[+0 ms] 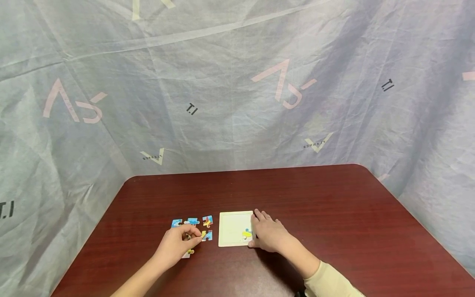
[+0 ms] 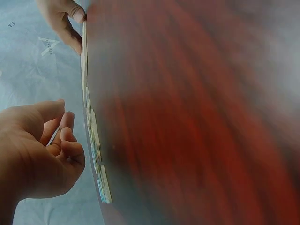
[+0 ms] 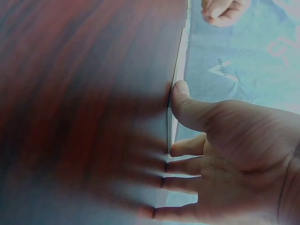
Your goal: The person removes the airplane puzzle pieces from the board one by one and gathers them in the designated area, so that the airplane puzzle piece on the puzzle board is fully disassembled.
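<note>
Thumb and fingertips of my left hand [image 1: 175, 246] pinch a small yellowish puzzle piece [image 1: 203, 234], held a little above the table among the loose pieces; it is mostly hidden by the fingers. In the left wrist view the curled left hand [image 2: 47, 147] shows above the tabletop. My right hand [image 1: 270, 234] rests against the right edge of a square, cream puzzle tray [image 1: 231, 229], its fingers fairly straight. The right wrist view has the thumb [image 3: 180, 91] at the tray's edge and fingertips down at the table. One blue, yellow and white piece [image 1: 246, 235] lies in the tray's near right corner.
Loose puzzle pieces [image 1: 192, 221] lie in rough rows left of the tray, some partly covered by the left hand. A red and yellow piece [image 1: 207, 221] is nearest the tray's far left. The dark red table [image 1: 315, 198] ends at a grey cloth backdrop [image 1: 230, 103].
</note>
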Motion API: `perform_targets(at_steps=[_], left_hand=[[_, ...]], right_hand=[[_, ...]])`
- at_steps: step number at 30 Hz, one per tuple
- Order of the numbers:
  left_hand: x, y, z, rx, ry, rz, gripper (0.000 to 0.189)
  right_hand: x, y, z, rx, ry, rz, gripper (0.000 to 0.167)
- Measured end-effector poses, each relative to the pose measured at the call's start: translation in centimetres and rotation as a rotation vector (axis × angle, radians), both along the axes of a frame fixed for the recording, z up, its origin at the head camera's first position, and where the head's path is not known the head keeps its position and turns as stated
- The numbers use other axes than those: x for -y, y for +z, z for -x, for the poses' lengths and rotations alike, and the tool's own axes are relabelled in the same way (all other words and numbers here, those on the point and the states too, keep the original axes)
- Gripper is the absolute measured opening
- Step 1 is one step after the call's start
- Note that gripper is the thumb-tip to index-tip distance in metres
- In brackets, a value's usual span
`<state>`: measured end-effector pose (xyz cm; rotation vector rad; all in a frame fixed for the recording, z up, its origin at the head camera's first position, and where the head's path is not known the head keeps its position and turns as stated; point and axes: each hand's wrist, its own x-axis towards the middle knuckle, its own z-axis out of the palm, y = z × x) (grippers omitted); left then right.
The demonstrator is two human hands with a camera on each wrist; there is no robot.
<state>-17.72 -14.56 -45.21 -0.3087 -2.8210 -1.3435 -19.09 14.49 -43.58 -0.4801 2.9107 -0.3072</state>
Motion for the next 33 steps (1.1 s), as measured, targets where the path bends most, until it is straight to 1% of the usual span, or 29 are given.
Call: perform_targets(at_steps=[6, 8, 15, 18, 25, 28, 33], left_hand=[[-1.0, 0.0, 0.3, 0.04, -0.051, -0.061, 0.006], [-1.4, 0.0, 0.4, 0.043, -0.069, -0.072, 0.006], [-2.9, 0.2, 0.8, -0.002, -0.115, -0.056, 0.007], [-3.6, 0.2, 0.9, -0.002, -0.142, -0.065, 0.006], [-5.5, 0.2, 1.4, -0.021, -0.203, -0.042, 0.005], [-6.1, 0.2, 1.5, -0.028, -0.218, -0.036, 0.006], [-7.0, 0.3, 1.7, -0.013, -0.23, -0.038, 0.007]], right_hand=[[0.1, 0.1, 0.0, -0.003, -0.001, -0.011, 0.087], [0.2, 0.0, 0.0, -0.006, 0.0, -0.013, 0.087], [0.2, -0.1, 0.0, -0.01, 0.004, -0.018, 0.087], [0.2, 0.0, 0.0, -0.013, 0.008, -0.021, 0.087], [0.1, -0.2, 0.0, -0.022, 0.002, -0.018, 0.085], [0.2, -0.2, 0.0, -0.025, -0.004, -0.014, 0.085], [0.2, -0.3, 0.1, -0.038, -0.01, -0.019, 0.086]])
